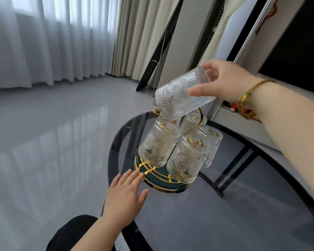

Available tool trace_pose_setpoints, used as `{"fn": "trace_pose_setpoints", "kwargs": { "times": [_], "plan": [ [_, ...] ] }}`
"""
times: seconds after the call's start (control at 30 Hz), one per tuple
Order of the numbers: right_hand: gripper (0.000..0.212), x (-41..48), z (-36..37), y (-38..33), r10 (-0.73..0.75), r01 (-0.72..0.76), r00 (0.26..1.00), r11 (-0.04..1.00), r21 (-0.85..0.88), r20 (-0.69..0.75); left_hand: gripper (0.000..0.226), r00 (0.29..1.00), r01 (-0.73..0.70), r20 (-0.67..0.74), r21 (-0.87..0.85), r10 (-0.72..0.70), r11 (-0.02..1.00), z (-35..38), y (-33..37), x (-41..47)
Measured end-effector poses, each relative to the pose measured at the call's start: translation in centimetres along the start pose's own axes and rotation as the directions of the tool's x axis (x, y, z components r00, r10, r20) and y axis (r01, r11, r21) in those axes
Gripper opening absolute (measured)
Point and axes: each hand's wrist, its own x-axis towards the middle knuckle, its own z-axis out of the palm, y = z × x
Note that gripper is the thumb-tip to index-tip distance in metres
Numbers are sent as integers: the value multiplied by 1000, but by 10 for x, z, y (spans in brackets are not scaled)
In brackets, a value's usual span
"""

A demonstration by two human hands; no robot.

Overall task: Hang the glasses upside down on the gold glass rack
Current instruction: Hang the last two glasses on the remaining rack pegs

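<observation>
The gold glass rack (153, 173) with a dark green round base stands on the smoky glass table (225, 205). Several ribbed clear glasses hang upside down on its prongs, one at the front (186, 160) and one at the left (157, 145). My right hand (227, 82) grips another ribbed glass (178, 96), tilted mouth-down to the left, just above a gold prong (157, 112) at the rack's far left. My left hand (125, 198) lies flat on the table with spread fingers, its fingertips touching the rack's base rim.
The round table has a dark frame and legs (232, 169) seen through the top. Beyond it are glossy grey floor tiles (53, 142), white sheer curtains, a leaning black-framed panel (159, 51) and a white cabinet at the right. My dark-clad knee (74, 230) is at the bottom.
</observation>
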Motion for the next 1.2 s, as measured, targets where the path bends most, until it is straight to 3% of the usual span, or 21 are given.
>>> {"fn": "trace_pose_setpoints", "kwargs": {
  "times": [0.47, 0.8, 1.2],
  "plan": [
    [80, 64, 44, -16, -21, 54, 991, 965, -255, 130, 52, 1000, -3, -13, -12, 2, 1000, 1, -3, 0],
    [87, 72, 78, -8, 10, 148, 948, 870, -469, 319, 52, 1000, 0, -19, -27, -1, 1000, 3, -4, 1],
    [79, 78, 100, 2, 67, 171, 897, 858, -484, 436, 52, 1000, 0, -19, -20, 0, 1000, 5, -5, 2]
  ]
}}
